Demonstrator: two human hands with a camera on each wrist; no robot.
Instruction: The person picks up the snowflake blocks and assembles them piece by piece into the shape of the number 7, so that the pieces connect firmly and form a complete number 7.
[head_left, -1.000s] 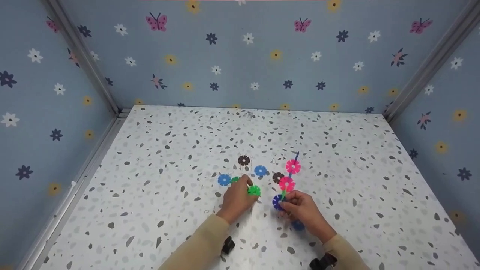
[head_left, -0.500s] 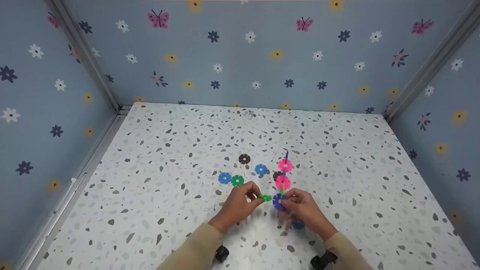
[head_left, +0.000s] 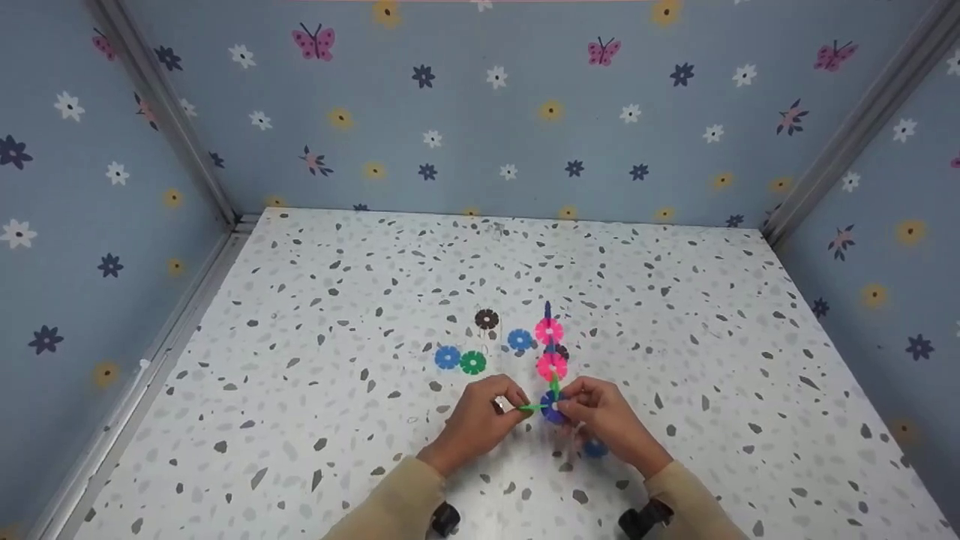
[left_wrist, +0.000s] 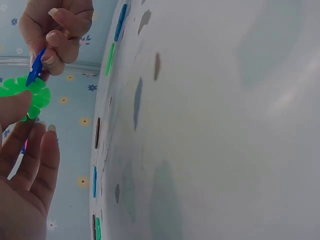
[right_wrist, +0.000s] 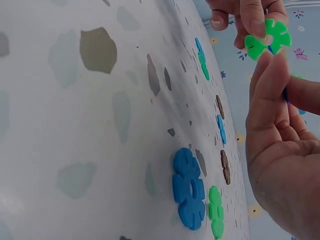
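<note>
Both hands pinch: the left hand [head_left: 478, 416] a green disc [left_wrist: 41, 95], the right hand [head_left: 609, 420] a blue disc [head_left: 550, 416] touching it. Two pink discs [head_left: 545, 367] are joined at twelve o'clock; loose discs [head_left: 466, 364] at ten aren't yet.

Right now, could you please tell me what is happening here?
A person's left hand pinches a bright green disc, and the right hand holds a dark blue disc. The two meet at their edges; whether they are fully joined, I cannot tell. The blue one seems to belong to a chain with two pink discs. Loose discs lie on the speckled surface.
</note>
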